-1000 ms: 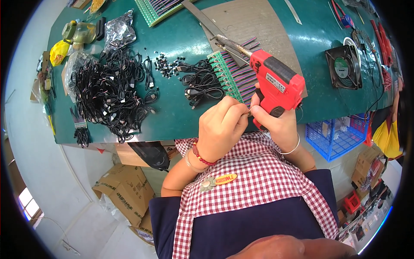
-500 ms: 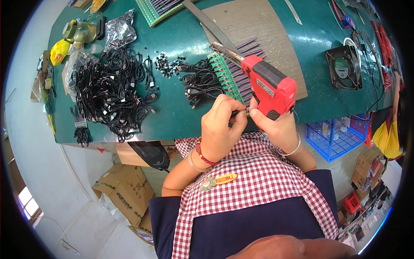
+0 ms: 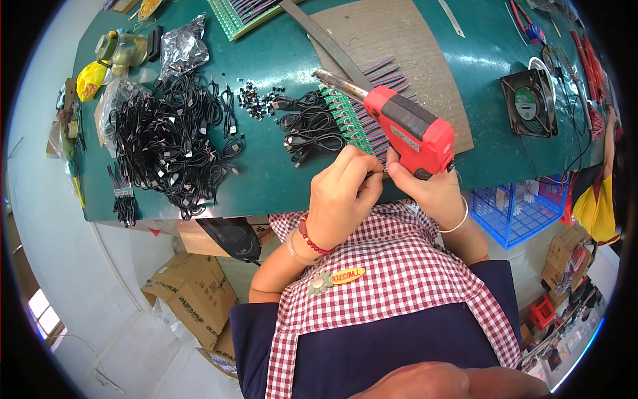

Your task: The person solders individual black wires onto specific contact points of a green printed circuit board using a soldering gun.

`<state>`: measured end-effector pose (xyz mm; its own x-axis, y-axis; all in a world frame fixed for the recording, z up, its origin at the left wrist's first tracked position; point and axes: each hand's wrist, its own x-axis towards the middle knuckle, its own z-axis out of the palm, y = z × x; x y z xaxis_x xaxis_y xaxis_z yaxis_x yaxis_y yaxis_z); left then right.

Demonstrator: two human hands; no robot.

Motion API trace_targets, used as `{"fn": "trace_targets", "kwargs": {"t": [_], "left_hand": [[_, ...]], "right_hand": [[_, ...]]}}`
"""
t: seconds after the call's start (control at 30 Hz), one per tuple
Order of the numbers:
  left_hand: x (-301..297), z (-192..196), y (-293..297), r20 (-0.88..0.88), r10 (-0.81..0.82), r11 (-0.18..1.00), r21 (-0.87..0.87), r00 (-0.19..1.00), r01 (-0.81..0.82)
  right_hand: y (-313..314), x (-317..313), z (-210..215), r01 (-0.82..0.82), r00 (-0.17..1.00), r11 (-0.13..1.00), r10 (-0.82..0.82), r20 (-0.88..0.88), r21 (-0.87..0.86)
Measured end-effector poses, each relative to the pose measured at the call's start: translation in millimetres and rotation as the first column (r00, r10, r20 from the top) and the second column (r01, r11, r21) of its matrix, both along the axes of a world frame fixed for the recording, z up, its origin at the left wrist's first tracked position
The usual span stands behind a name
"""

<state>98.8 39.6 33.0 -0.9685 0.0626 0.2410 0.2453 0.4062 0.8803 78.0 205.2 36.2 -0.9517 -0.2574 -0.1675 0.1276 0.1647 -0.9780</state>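
My right hand (image 3: 425, 191) is wrapped round the handle of a red and black soldering gun (image 3: 411, 130), whose metal nozzle points up and to the left. Close beside it, my left hand (image 3: 342, 193) is closed in a pinch, fingertips almost meeting the right thumb; the small dark thing between them is mostly hidden. Just beyond both hands lies a row of green circuit boards (image 3: 349, 121) with pink, blue and black wires fanning out to the right. Bundled black USB cables (image 3: 311, 126) rest left of the boards.
A large heap of black cables (image 3: 166, 139) covers the left of the green table (image 3: 266, 189). Small black connectors (image 3: 256, 100) lie nearby. A metal bar (image 3: 325, 43) crosses a brown board (image 3: 425, 80). A fan (image 3: 530, 103) stands at right, above a blue crate (image 3: 508, 213).
The soldering gun has shifted a little to the left and tilted slightly, its nozzle now lower and further left. My left hand has stayed nearly in place, still pinching.
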Motion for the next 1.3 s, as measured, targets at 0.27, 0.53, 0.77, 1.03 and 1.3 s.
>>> {"fn": "trace_targets", "kwargs": {"t": [0.27, 0.53, 0.77, 1.03, 1.3], "left_hand": [[-1, 5, -7, 0.108, 0.001, 0.999, 0.032, 0.994, -0.005], [-1, 3, -2, 0.105, 0.041, 0.998, 0.039, 0.994, -0.045], [-7, -9, -13, -0.128, 0.162, 0.931, -0.310, 0.979, -0.194], [-15, -20, -9, -0.105, 0.106, 0.860, -0.489, 0.989, -0.144], [-17, -23, -3, -0.123, 0.155, 0.830, -0.521, 0.980, -0.197]], "right_hand": [[-7, -12, 7, 0.127, 0.978, 0.982, -0.100, 0.182, -0.143], [-6, -1, 1, 0.096, 0.988, 0.987, -0.078, 0.136, -0.130], [-3, 7, 4, 0.305, 0.944, 0.943, -0.281, 0.172, -0.134], [62, 50, -16, 0.209, 0.966, 0.960, -0.173, 0.192, -0.185], [89, 89, -36, 0.059, 0.981, 0.995, -0.043, 0.188, -0.079]]}}
